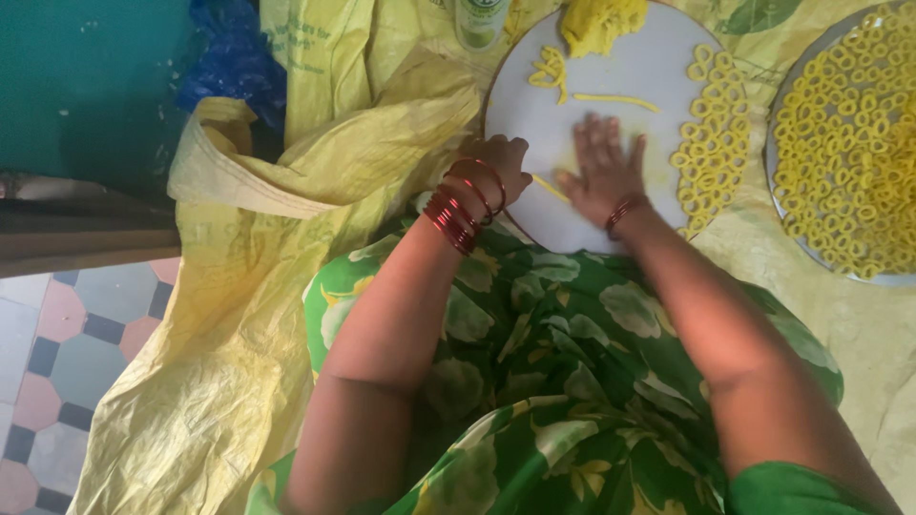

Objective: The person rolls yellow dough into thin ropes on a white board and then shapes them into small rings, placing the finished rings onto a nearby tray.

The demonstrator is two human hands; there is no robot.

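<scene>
Dough strip (551, 187) under flat right hand (603, 167).

A big crinkly yellow sheet (286, 191) covers the tiled floor (57, 334). A blue plastic bag (234, 57) sits by a green wall (86, 76).

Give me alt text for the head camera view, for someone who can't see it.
Seen from above, a person's right hand presses flat on a round white board, while the left hand, wrist stacked with red bangles, rests curled at the board's edge. A dough lump and small yellow dough rings lie on the board; a tray of more rings sits beside it, all on yellow sacking.
</scene>
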